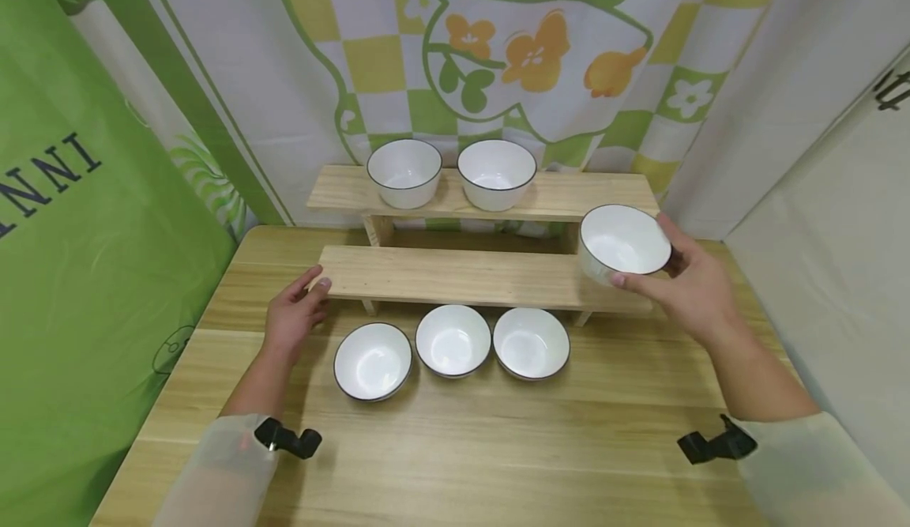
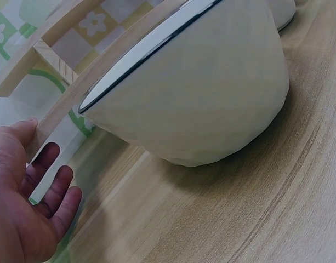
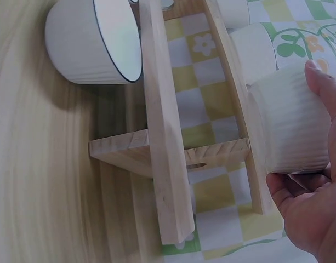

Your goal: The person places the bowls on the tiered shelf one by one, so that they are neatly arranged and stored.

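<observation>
My right hand grips a white, dark-rimmed bowl from its right side, thumb toward the front and fingers behind. In the right wrist view this ribbed bowl is close to the upper shelf board. At the left end of the lower shelf board, my left hand touches the wood with its fingertips. The left wrist view shows that hand with its lower fingers loosely bent and holding nothing, beside a large near bowl.
Two matching bowls stand on the upper shelf. Three more, a left bowl, a middle bowl and a right bowl, sit on the wooden table before the stand. A patterned curtain hangs behind.
</observation>
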{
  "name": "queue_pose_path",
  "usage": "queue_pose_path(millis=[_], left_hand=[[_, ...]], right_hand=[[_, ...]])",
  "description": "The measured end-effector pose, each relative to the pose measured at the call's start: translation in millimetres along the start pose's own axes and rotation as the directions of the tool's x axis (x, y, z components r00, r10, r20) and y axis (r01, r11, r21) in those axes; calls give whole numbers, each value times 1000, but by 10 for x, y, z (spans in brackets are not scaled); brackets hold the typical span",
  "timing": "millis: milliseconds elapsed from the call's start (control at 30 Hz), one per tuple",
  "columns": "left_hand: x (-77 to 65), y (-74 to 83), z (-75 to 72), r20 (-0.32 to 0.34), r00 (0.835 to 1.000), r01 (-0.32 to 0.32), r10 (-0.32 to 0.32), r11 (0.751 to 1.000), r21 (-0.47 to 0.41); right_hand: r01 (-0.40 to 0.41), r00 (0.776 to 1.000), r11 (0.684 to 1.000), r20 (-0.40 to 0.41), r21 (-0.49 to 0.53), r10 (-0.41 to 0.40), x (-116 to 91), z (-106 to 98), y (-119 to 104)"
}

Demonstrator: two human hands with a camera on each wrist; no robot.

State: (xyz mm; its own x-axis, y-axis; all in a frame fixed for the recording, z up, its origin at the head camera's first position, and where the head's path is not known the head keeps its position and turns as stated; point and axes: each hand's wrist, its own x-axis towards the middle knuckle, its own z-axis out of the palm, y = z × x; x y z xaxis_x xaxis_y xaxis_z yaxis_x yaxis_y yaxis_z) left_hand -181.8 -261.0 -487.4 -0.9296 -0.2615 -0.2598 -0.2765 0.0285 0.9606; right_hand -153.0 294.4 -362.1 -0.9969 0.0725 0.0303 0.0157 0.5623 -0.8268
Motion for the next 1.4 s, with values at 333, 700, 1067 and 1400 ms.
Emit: queue_pose_path(millis=[333, 700, 1067, 1400], left_hand=[[-78, 115, 5, 15, 1000, 15, -15, 1000, 8], [-33, 32, 6, 18, 1000, 14, -15, 1000, 8], [-167, 197, 23, 26, 1000, 9, -10, 1000, 23], [-160, 230, 27, 12, 1000, 11, -12, 1000, 23]], right_hand=[[-23, 998, 1000, -58, 20, 24, 209, 25, -117], [-30, 996, 998, -81, 59, 34, 402, 105, -183], [-20, 996, 997, -82, 77, 27, 654, 236, -308], [13, 996, 998, -94, 57, -7, 834, 345, -409]])
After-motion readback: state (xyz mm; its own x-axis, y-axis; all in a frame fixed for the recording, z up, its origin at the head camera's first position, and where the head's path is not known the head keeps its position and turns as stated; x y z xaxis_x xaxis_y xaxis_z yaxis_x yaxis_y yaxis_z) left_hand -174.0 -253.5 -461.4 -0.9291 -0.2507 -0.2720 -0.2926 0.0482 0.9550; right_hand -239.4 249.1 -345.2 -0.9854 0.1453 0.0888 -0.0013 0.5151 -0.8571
